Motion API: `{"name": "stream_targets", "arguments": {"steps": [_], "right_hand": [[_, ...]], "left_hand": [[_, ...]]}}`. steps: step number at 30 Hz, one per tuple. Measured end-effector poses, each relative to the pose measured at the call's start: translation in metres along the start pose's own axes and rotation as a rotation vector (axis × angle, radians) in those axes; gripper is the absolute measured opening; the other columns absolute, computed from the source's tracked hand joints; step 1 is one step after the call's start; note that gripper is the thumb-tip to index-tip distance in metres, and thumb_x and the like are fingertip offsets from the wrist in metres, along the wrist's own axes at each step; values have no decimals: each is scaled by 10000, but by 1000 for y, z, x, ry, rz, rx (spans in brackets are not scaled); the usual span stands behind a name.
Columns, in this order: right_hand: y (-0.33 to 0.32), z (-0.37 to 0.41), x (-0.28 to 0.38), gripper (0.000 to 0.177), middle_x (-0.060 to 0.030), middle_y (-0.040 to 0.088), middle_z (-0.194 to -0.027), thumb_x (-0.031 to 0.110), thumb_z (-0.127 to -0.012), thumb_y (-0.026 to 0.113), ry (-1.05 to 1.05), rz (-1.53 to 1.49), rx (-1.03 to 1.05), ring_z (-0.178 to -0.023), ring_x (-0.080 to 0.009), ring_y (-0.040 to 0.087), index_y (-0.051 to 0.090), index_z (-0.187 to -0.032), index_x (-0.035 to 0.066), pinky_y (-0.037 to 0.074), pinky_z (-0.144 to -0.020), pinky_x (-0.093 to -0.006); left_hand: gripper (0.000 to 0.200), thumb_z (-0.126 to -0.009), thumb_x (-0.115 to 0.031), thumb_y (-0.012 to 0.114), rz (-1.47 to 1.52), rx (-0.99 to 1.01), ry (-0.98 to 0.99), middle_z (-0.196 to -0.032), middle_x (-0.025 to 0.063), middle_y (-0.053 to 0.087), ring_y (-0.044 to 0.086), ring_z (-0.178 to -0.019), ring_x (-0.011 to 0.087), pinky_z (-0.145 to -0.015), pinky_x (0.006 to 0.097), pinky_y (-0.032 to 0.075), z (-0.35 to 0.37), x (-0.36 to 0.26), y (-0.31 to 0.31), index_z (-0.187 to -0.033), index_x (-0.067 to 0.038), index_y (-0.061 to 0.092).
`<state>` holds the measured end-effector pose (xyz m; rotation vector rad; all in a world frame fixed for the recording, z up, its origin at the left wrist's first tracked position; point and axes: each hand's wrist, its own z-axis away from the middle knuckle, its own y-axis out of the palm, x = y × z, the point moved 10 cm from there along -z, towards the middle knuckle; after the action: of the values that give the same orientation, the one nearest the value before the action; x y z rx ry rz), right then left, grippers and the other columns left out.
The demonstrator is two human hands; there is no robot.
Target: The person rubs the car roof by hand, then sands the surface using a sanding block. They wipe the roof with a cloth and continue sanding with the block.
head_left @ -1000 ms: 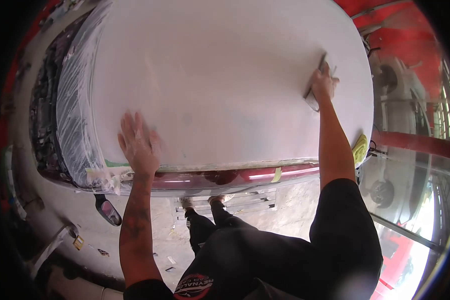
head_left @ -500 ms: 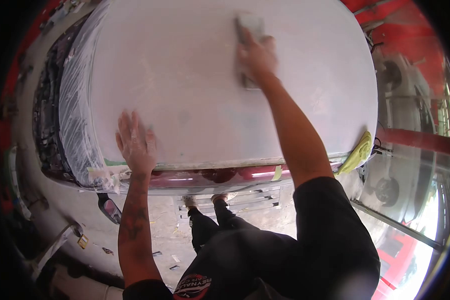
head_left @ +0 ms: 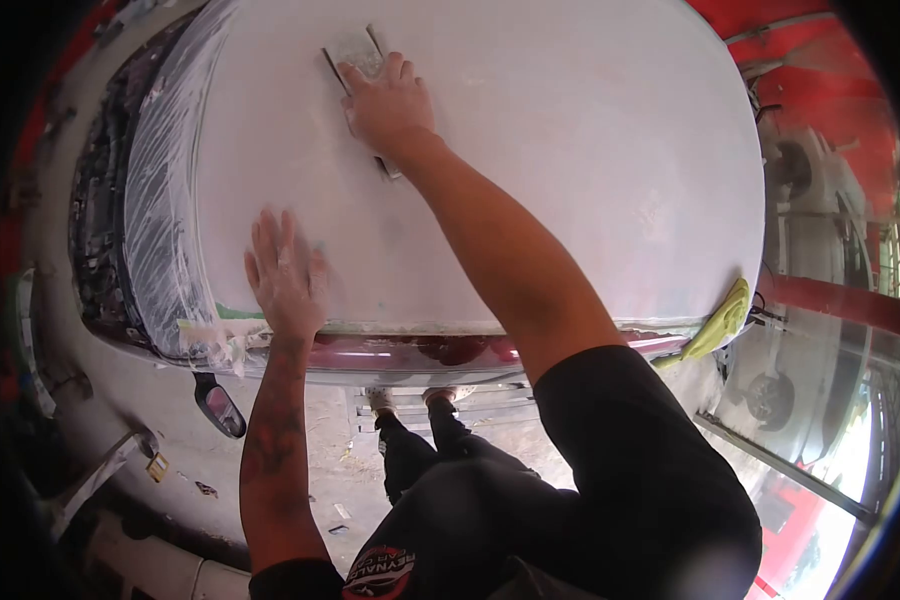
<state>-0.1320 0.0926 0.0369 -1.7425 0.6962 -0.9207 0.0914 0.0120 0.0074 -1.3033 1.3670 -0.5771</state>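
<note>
A car roof (head_left: 570,200) with a dull, pale grey surface spreads out before me. My right hand (head_left: 392,108) grips a sanding block (head_left: 358,55) against the upper left part of the roof, its long body slanting from upper left to lower right. The underside of the block is hidden. Dusty with pale powder, my left hand (head_left: 286,275) rests on the roof near its close edge, fingers stretched out and holding nothing.
Clear plastic sheeting (head_left: 160,210) covers the windshield at left, with masking tape (head_left: 235,313) at its corner. A yellow-green cloth (head_left: 720,318) hangs on the roof's right corner. Below sticks out a side mirror (head_left: 220,405). Another car (head_left: 800,300) stands at right.
My right hand has swept the sanding block leftward across the roof, and the block has turned to a slant. My left hand stays at nearly the same spot.
</note>
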Motion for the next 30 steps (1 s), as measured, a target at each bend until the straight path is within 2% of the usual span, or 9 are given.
{"name": "stream_targets", "arguments": {"steps": [3, 9, 12, 13, 14, 18, 21, 26, 30], "right_hand": [[-43, 36, -93, 481, -247, 460, -1196, 347, -891, 535, 152, 112, -82, -1119, -397, 504, 467, -1365, 297, 461, -907, -481], [-146, 183, -351, 559, -263, 397, -1249, 362, -899, 475, 970, 223, -127, -1098, -385, 527, 349, -1441, 309, 490, -882, -467], [-115, 128, -262, 549, -265, 403, -1233, 378, -904, 502, 839, 140, -15, -1070, -414, 548, 356, -1431, 330, 468, -927, -495], [-85, 102, -209, 555, -287, 419, -1267, 350, -900, 519, 705, -46, 83, -1135, -429, 512, 359, -1430, 321, 428, -982, -489], [-58, 73, -151, 543, -315, 430, -1301, 333, -899, 518, 380, 262, -120, -1190, -443, 476, 379, -1423, 310, 394, -1013, -498], [-3, 25, -4, 496, -291, 461, -1232, 290, -886, 546, 21, -13, 28, -1157, -437, 474, 457, -1374, 279, 415, -962, -507], [-34, 54, -59, 477, -246, 471, -1178, 295, -888, 547, 87, 69, -66, -1104, -410, 496, 469, -1359, 283, 437, -923, -493], [-126, 183, -294, 535, -244, 421, -1208, 377, -908, 499, 766, 186, -88, -1021, -394, 556, 360, -1423, 340, 493, -857, -495], [-117, 171, -268, 553, -247, 395, -1244, 376, -906, 503, 883, 164, -127, -1031, -412, 551, 342, -1433, 339, 491, -859, -497]], "left_hand": [[589, -924, -315, 517, 8, -5, 1, -1515, 190, 301, 282, -1398, 378, -1113, 546, 203, 0, -1, -1, -1466, -147, 361], [606, -909, -302, 532, -30, 21, -38, -1512, 199, 299, 281, -1395, 391, -1112, 558, 197, -3, -1, 2, -1462, -121, 361], [611, -909, -298, 533, -30, 13, -22, -1512, 206, 295, 281, -1392, 399, -1110, 564, 195, -2, -1, 1, -1463, -109, 356], [611, -909, -298, 533, -35, 15, -22, -1512, 206, 295, 281, -1392, 399, -1110, 564, 195, -2, -1, 2, -1463, -109, 356], [582, -932, -311, 507, -32, 1, -18, -1515, 197, 297, 283, -1394, 392, -1113, 549, 195, -2, -2, 1, -1463, -120, 363], [547, -955, -331, 488, -18, -22, 6, -1517, 181, 303, 293, -1395, 375, -1116, 535, 196, 0, -3, -1, -1453, -131, 388], [540, -953, -333, 497, 4, -28, 7, -1513, 177, 310, 301, -1393, 368, -1116, 537, 197, 1, -2, -1, -1444, -128, 404], [555, -942, -314, 509, -12, -28, -17, -1505, 181, 322, 298, -1391, 376, -1113, 545, 199, -2, -2, -3, -1452, -133, 389], [577, -928, -298, 522, -17, -18, -25, -1504, 186, 324, 290, -1392, 383, -1110, 550, 199, -2, -1, -2, -1461, -136, 373]]}}
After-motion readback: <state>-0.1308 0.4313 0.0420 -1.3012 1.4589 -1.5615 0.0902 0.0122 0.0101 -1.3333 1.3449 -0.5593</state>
